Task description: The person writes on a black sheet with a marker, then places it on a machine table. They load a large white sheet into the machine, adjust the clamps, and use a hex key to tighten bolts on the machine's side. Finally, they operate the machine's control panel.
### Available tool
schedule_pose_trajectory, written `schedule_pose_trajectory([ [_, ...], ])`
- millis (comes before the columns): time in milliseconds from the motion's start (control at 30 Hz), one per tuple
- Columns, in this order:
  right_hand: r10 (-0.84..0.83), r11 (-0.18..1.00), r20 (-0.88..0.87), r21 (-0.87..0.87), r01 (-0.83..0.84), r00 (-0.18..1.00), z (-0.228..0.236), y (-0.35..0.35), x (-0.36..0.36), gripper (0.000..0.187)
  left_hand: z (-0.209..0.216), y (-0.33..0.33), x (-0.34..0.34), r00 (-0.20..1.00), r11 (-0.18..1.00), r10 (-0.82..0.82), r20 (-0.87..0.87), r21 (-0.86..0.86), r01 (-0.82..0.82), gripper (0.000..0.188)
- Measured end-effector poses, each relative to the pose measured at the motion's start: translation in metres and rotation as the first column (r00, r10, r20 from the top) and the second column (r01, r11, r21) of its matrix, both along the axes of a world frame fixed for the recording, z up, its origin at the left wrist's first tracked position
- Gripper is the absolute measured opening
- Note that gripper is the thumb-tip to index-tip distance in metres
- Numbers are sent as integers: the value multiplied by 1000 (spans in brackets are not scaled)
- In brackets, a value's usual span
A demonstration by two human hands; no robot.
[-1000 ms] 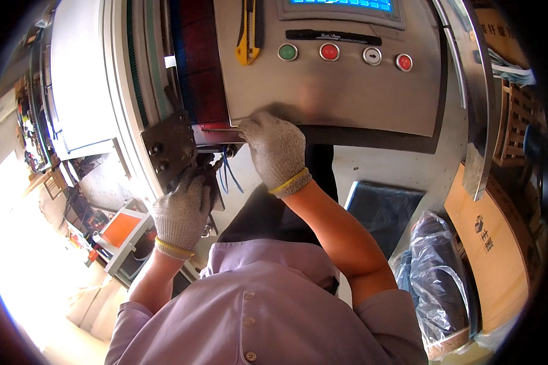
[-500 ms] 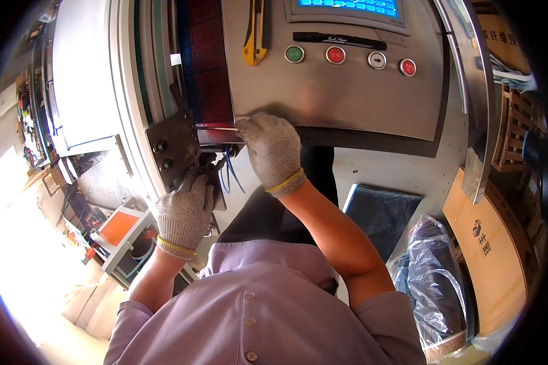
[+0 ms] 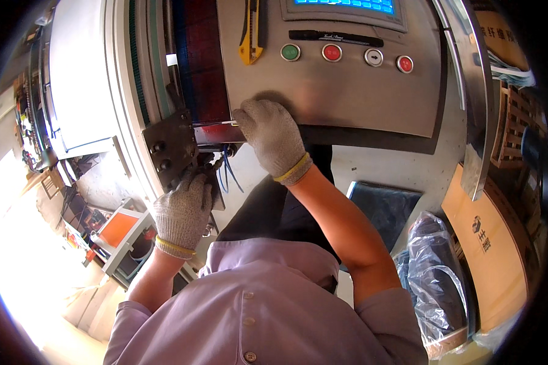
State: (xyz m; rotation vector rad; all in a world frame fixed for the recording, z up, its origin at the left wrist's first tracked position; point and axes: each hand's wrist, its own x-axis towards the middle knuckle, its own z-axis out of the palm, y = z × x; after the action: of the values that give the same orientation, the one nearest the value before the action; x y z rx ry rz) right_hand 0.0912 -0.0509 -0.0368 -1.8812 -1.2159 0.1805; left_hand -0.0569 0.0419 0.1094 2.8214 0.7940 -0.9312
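My right hand [image 3: 272, 141], in a grey knit glove with a yellow cuff, is closed on a thin metal rod [image 3: 216, 123]. The rod runs left from my fingertips toward a dark metal bracket [image 3: 167, 149] with round bolt heads. Its far end is lost against the bracket's edge. Lower on the left, my left hand [image 3: 182, 210], gloved alike, curls its fingers at the bracket's lower end. What those fingers grip is hidden. Thin blue cables [image 3: 226, 170] hang between the two hands.
Beyond my right hand lies a steel control panel [image 3: 347, 91] with round buttons and a lit screen [image 3: 347, 6]. A yellow utility knife [image 3: 250, 36] and a black marker [image 3: 335, 39] rest on it. A cardboard box [image 3: 484, 225] and a plastic-wrapped bundle [image 3: 435, 280] stand right.
My right hand has shifted slightly up and right relative to the panel, still holding the rod, with its wrist a little turned. My left hand stays at the bracket.
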Motion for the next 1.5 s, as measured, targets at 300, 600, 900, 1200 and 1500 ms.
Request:
schedule_pose_trajectory([
  [300, -36, 956, -345, -284, -68, 938, -2, -5, -5, 10, -2, -1, 0, 1000, 1000, -19, 12, 16, 19, 22],
  [600, -318, 940, -815, -205, -273, -484, 11, 13, 26, 23, -6, 1, -2, 999, 999, -39, 33, 27, 38, 19],
  [900, -163, 986, -269, -88, 144, 949, 21, -19, 2, 12, -6, 1, -2, 998, 1000, 3, 70, -1, -3, 17],
  [1200, -129, 988, -25, -94, 126, 991, 8, -19, -16, 18, -4, 1, 0, 997, 1000, 17, 73, -11, -16, 18],
  [1500, -18, 980, 42, -200, 26, 999, 3, -21, -23, 20, -3, 0, 2, 999, 1000, 27, 41, -4, -27, 22],
])
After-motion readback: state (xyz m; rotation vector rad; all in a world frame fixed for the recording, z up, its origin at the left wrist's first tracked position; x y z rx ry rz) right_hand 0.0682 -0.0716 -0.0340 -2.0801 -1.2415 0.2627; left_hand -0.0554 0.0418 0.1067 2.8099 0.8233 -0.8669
